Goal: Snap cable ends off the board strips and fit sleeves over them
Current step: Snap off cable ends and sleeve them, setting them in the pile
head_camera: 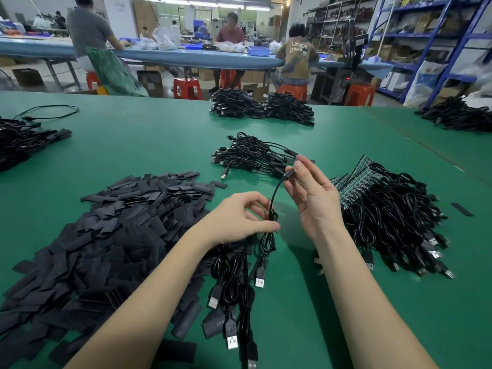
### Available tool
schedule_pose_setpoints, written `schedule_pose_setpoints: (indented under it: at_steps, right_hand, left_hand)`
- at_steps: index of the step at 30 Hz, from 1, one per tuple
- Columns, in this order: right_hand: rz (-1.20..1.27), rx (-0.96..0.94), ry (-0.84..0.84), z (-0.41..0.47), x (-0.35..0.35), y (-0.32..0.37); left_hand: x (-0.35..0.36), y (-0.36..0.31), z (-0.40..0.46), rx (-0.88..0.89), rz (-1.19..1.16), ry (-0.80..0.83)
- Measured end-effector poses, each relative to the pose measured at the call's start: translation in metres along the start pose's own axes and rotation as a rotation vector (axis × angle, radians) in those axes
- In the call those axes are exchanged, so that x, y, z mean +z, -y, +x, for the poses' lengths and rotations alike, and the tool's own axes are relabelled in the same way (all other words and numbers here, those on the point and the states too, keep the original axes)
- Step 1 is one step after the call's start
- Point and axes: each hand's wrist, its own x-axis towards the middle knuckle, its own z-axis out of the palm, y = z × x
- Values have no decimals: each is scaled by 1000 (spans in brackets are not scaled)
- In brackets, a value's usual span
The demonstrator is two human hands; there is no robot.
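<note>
Pinching the sleeve [289,172] on a cable [274,198] end, the right hand [314,198] lifts it while the left hand [239,217], at 9 o'clock, grips the cable's coil.

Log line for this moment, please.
left hand: grips cable | right hand: pinches sleeved end | sleeves: left | board strips: right

Your left hand [241,217] covered the middle of the cable [274,198], so couldn't tell how many strands you had. The board strips [354,179] were mostly buried under cables, sleeve pile [106,235] ran off the left edge, and print on one sleeve by your arm was too blurry
</note>
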Motion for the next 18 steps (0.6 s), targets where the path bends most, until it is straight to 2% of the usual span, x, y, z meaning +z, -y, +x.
schedule_pose_setpoints:
  at_steps: [6, 9, 12, 14, 18]
  right_hand:
    - [-21, -34, -6, 6, -6, 7]
    - [-105, 10, -129, 8, -9, 1]
    - [-215, 104, -225, 7, -9, -17]
    - [-292, 131, -209, 5, -7, -29]
    - [-569, 49, -128, 4, -6, -44]
  left_hand:
    - [7, -10, 2, 32, -31, -137]
    - [5, -21, 13, 99, -24, -235]
    - [-9, -40, 40, 205, 140, -306]
    - [-23, -53, 65, 244, 289, -334]
    - [-51, -66, 115, 262, 645, -325]
